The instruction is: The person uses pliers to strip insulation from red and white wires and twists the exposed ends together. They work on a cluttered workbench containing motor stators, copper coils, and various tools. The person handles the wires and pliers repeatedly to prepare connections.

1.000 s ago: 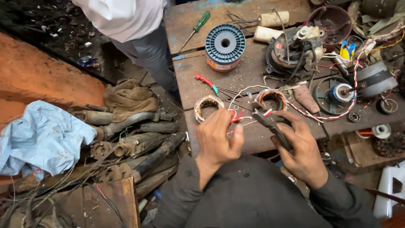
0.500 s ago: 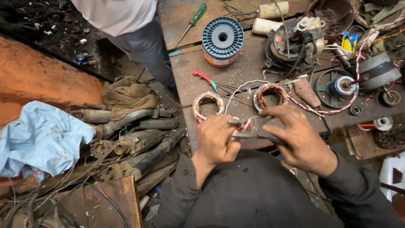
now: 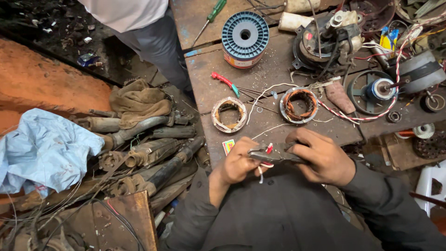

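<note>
Fingers (image 3: 254, 155) of both hands pinch pliers (image 3: 274, 155) and wire (image 3: 267, 163) between them.

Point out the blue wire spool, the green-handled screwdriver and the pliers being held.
Round blue plastic wire spool (image 3: 245, 35), head view, top flange beside the hub.
Green-handled screwdriver (image 3: 216, 10), head view, on the handle.
Dark metal pliers (image 3: 274, 157), head view, mid-body between both hands.

Both hands now sit lower and nearer the body than a second ago, off the counter (image 3: 278, 69) edge. The right hand (image 3: 323, 155) grips the pliers (image 3: 274, 155) level, where earlier they pointed toward the copper-wound stator (image 3: 298, 105). The left hand (image 3: 239, 162) pinches the red and white wire (image 3: 265, 162) at the tool's tip.
</note>
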